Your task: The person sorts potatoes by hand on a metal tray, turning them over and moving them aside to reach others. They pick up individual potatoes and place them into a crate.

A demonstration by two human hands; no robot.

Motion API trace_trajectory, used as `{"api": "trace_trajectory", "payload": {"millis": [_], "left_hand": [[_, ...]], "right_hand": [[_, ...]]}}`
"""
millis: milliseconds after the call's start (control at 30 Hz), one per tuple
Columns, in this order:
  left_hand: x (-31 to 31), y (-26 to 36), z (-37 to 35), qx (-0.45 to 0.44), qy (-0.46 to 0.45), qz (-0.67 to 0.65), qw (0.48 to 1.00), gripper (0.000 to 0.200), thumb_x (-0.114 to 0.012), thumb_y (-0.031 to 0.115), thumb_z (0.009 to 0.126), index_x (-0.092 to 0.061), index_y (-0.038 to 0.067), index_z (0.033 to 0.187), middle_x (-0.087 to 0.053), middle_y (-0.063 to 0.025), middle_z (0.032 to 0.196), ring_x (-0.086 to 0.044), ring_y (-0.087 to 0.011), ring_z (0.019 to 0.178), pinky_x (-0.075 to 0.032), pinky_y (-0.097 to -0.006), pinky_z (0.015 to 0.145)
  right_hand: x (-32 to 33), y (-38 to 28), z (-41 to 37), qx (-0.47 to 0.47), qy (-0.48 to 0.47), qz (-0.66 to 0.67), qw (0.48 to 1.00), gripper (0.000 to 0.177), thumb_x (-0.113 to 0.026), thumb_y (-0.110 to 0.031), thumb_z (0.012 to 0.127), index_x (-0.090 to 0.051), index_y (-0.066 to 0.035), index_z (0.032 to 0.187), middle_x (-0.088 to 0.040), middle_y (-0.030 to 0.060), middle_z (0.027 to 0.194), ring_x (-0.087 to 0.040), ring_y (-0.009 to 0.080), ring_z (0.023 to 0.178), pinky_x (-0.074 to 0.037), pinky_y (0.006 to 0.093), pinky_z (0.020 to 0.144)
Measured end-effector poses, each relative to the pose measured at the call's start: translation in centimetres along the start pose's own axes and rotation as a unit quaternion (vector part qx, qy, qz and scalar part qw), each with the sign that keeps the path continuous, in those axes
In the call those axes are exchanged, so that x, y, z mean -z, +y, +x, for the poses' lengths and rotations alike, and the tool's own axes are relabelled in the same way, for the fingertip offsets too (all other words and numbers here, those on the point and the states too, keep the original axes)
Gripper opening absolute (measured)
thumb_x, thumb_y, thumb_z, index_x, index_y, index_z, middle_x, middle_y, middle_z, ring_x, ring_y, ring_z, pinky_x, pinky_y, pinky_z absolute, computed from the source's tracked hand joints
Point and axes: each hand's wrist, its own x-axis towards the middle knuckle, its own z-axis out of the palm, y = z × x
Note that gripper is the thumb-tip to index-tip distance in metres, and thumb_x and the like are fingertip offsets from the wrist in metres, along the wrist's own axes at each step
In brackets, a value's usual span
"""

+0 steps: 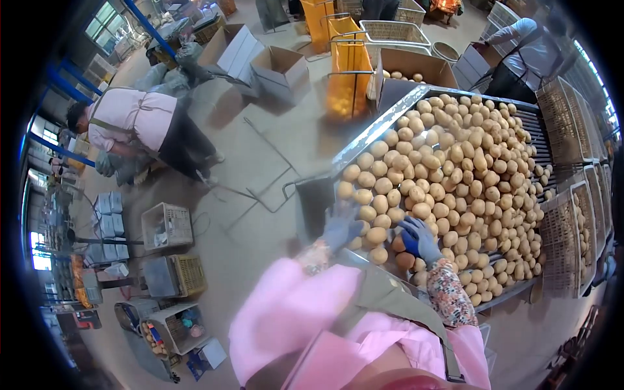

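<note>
Many round, tan potatoes [455, 182] lie heaped on a metal sorting table [383, 123] with dark bars. My left hand [342, 227], in a grey-blue glove, is at the table's left edge beside the nearest potatoes; it is blurred and its grip does not show clearly. On the near part of the heap, my right hand [420, 239], in a blue and grey glove, reaches down with its fingers bent at a few potatoes. A browner, darker potato [405, 260] lies just below its fingertips. What is under the right palm is hidden.
Plastic crates [564, 240] stand along the table's right side. Beyond the table are a cardboard box [416, 63] and orange bags on frames [349, 71]. A metal rod frame [260, 195] lies on the floor at left. One person [140, 123] bends at left; another [530, 55] stands at upper right.
</note>
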Motion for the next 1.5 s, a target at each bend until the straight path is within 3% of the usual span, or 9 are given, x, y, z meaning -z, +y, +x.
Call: {"api": "trace_trajectory", "payload": {"millis": [433, 533, 600, 767, 900, 1067, 1200, 1367, 1500], "left_hand": [[-1.0, 2.8, 5.8, -0.083, 0.093, -0.132, 0.983, 0.048, -0.043, 0.031, 0.096, -0.044, 0.010, 0.138, -0.038, -0.0197, 0.145, -0.035, -0.0421, 0.132, -0.026, -0.0498, 0.110], [-2.1, 3.3, 4.7, -0.051, 0.082, -0.158, 0.983, 0.048, -0.052, 0.034, 0.092, -0.048, 0.015, 0.135, -0.046, -0.0206, 0.137, -0.043, -0.0425, 0.125, -0.030, -0.0502, 0.107], [-1.5, 2.8, 0.3, -0.051, -0.039, -0.055, 0.996, 0.059, -0.055, 0.041, 0.088, -0.040, 0.021, 0.142, -0.030, -0.0168, 0.149, -0.028, -0.0430, 0.136, -0.023, -0.0572, 0.109], [-0.4, -1.0, -3.5, -0.110, -0.074, 0.019, 0.991, 0.065, -0.058, 0.038, 0.086, -0.037, 0.020, 0.144, -0.028, -0.0160, 0.151, -0.024, -0.0426, 0.137, -0.020, -0.0567, 0.109], [-1.1, -2.4, -3.2, -0.026, 0.087, 0.002, 0.996, 0.066, -0.058, 0.039, 0.087, -0.036, 0.013, 0.144, -0.030, -0.0161, 0.150, -0.027, -0.0428, 0.135, -0.021, -0.0551, 0.109], [-3.5, -2.5, 0.1, -0.048, 0.015, -0.071, 0.996, 0.071, -0.056, 0.050, 0.086, -0.034, 0.018, 0.146, -0.029, -0.0151, 0.150, -0.023, -0.0430, 0.137, -0.020, -0.0591, 0.108], [0.0, -1.6, 0.9, 0.019, -0.092, 0.064, 0.994, 0.074, -0.053, 0.057, 0.086, -0.029, 0.026, 0.148, -0.019, -0.0110, 0.156, -0.015, -0.0418, 0.141, -0.019, -0.0622, 0.108], [-0.7, -3.6, -1.0, -0.017, -0.020, 0.098, 0.995, 0.065, -0.056, 0.043, 0.088, -0.033, 0.020, 0.146, -0.023, -0.0100, 0.154, -0.020, -0.0414, 0.139, -0.020, -0.0578, 0.109], [-0.1, 0.6, 3.0, -0.090, 0.105, 0.017, 0.990, 0.058, -0.055, 0.035, 0.089, -0.040, 0.016, 0.142, -0.032, -0.0126, 0.150, -0.026, -0.0413, 0.137, -0.019, -0.0569, 0.109]], "right_hand": [[-8.1, -4.9, 3.6, 0.058, -0.211, 0.193, 0.956, 0.038, -0.059, -0.032, 0.087, -0.061, -0.020, 0.123, -0.037, 0.0138, 0.147, -0.028, 0.0328, 0.138, -0.026, 0.0371, 0.111], [-2.3, 0.8, 5.4, -0.192, -0.413, 0.556, 0.695, 0.037, -0.060, -0.031, 0.087, -0.062, -0.019, 0.121, -0.041, 0.0140, 0.145, -0.032, 0.0332, 0.136, -0.028, 0.0370, 0.110], [-4.9, -0.5, -2.0, -0.021, 0.003, 0.046, 0.999, 0.038, -0.060, -0.030, 0.085, -0.061, -0.018, 0.121, -0.049, 0.0111, 0.137, -0.040, 0.0319, 0.130, -0.031, 0.0421, 0.106], [-3.0, -0.1, -9.3, 0.043, -0.004, -0.183, 0.982, 0.037, -0.056, -0.030, 0.087, -0.061, -0.016, 0.121, -0.056, 0.0090, 0.127, -0.048, 0.0322, 0.120, -0.034, 0.0479, 0.103], [-4.2, -4.4, -6.3, -0.107, -0.031, 0.430, 0.896, 0.038, -0.053, -0.009, 0.092, -0.052, -0.003, 0.129, -0.053, 0.0092, 0.127, -0.053, 0.0189, 0.113, -0.046, 0.0291, 0.093], [-6.9, -5.6, 0.7, 0.053, -0.233, 0.211, 0.948, 0.032, -0.056, -0.015, 0.091, -0.059, -0.007, 0.121, -0.059, 0.0122, 0.114, -0.056, 0.0233, 0.105, -0.044, 0.0327, 0.092], [-3.1, -4.5, -1.7, -0.146, -0.008, 0.480, 0.865, 0.041, -0.053, -0.017, 0.091, -0.051, -0.006, 0.131, -0.059, 0.0127, 0.119, -0.057, 0.0243, 0.108, -0.044, 0.0303, 0.094], [-4.3, -0.8, -8.6, -0.110, -0.077, -0.114, 0.984, 0.044, -0.056, -0.037, 0.088, -0.054, -0.024, 0.130, -0.030, 0.0188, 0.150, -0.025, 0.0386, 0.139, -0.018, 0.0526, 0.112], [-4.7, -5.5, -4.2, -0.180, -0.159, 0.102, 0.965, 0.039, -0.055, -0.039, 0.090, -0.056, -0.031, 0.128, -0.032, 0.0196, 0.148, -0.021, 0.0373, 0.140, -0.015, 0.0548, 0.112]]}}
